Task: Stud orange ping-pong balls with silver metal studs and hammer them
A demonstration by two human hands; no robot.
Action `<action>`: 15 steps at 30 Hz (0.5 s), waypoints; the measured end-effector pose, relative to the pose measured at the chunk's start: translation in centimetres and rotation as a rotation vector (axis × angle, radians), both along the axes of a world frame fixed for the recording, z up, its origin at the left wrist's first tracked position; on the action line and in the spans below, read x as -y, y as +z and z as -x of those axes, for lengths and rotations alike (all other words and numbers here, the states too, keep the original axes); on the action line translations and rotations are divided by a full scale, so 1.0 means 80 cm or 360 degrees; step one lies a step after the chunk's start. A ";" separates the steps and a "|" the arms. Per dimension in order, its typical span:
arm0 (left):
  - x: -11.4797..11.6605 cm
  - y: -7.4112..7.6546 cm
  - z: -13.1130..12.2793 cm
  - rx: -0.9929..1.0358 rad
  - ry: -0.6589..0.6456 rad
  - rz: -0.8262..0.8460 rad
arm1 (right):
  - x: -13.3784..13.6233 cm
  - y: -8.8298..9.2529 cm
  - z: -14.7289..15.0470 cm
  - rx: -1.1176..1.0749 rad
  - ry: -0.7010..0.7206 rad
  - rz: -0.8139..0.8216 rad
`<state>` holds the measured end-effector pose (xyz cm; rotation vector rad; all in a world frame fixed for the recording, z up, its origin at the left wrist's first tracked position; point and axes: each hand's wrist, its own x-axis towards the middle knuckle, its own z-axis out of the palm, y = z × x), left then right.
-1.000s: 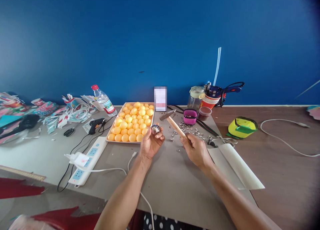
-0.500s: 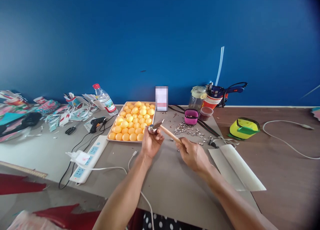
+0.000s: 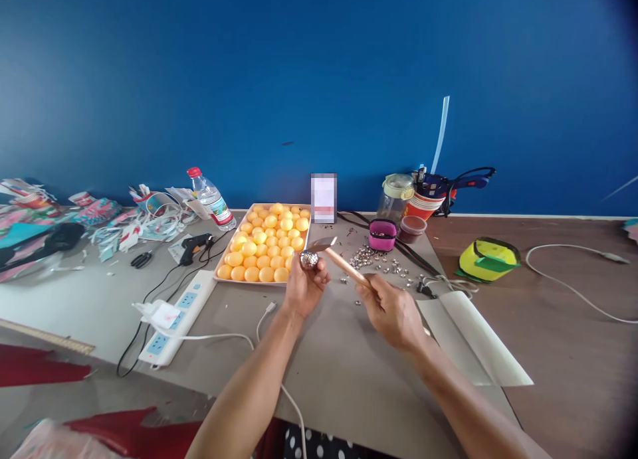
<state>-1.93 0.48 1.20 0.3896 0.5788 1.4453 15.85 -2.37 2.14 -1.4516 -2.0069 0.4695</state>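
Observation:
My left hand is closed around a small shiny silver ball with a bumpy surface, held above the desk. In my right hand is the wooden handle of a hammer. Its dark metal head is just above the ball; I cannot tell whether they touch. Behind my left hand lies a tray full of orange balls. Many small silver pieces are scattered on the desk beyond my right hand, near a purple container.
Left of my arms lie a white power strip, a glue gun and cables. A water bottle leans behind them. On the right are a folded white sheet, a yellow-green container, a clear jar and a red cup of tools.
The hammer head has lifted slightly off the silver ball, which shows more fully now. My right hand has moved a little, and my left hand still holds the ball in nearly the same place.

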 end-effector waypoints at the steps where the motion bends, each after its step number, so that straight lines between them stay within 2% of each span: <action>1: 0.000 0.000 0.001 0.0021 0.0004 -0.0022 | 0.000 0.000 -0.001 -0.0057 -0.0018 -0.0019; 3: -0.001 0.001 0.003 0.0048 0.0015 -0.0053 | 0.000 -0.001 -0.001 -0.0098 -0.0027 -0.0022; 8: 0.000 0.001 0.004 0.0106 0.0022 -0.0026 | -0.002 -0.002 0.000 0.0088 0.0001 0.0136; 12: 0.002 0.005 0.004 0.0123 -0.0013 -0.0053 | -0.004 -0.002 -0.001 -0.0129 -0.0062 0.0065; 15: 0.003 0.008 0.002 0.0079 -0.0017 -0.0049 | -0.006 -0.004 -0.001 -0.0117 -0.0029 0.0126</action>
